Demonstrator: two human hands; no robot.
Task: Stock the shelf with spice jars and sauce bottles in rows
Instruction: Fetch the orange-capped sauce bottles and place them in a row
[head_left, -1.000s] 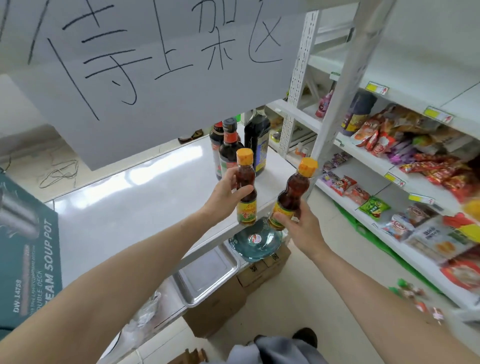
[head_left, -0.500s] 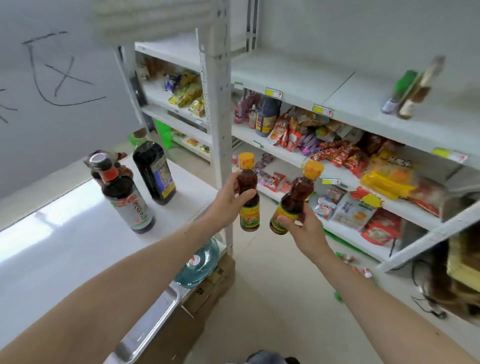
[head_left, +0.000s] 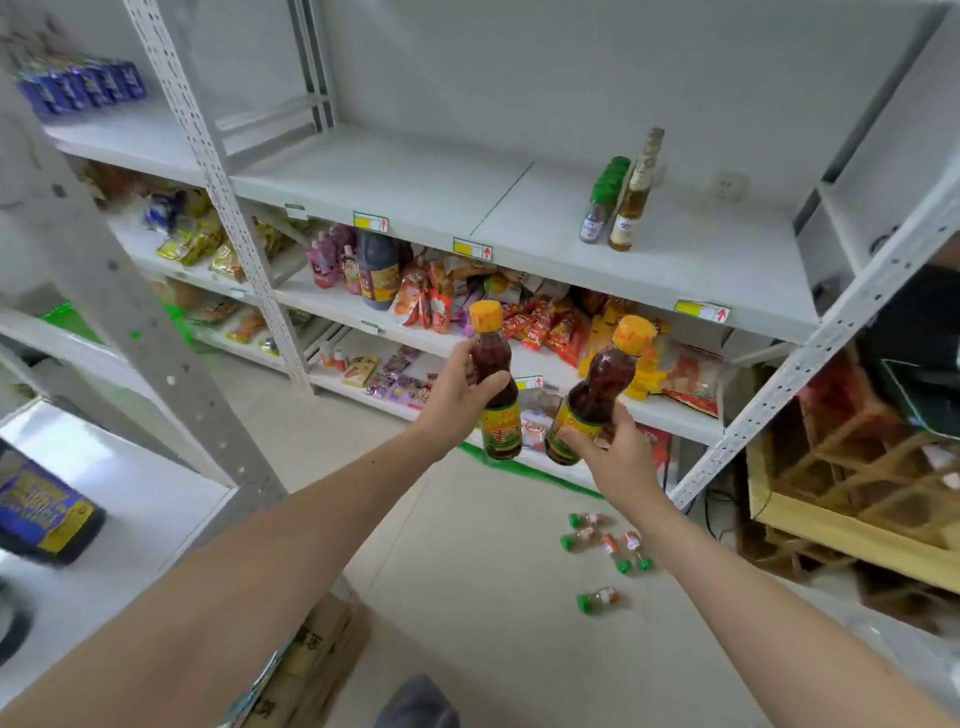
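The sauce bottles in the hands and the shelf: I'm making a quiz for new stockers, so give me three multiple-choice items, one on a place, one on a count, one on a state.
1. Where do the small jars with green caps lie?
A. on the floor
B. in a basket
C. on the table

2. How many sauce bottles are held?
A. one
B. two
C. three

3. How is the right bottle held?
A. upside down
B. flat
C. tilted

Key: 1 A, they lie on the floor below the shelf. 2 B, the left hand holds one bottle, the right hand another. 3 C, its cap leans right.
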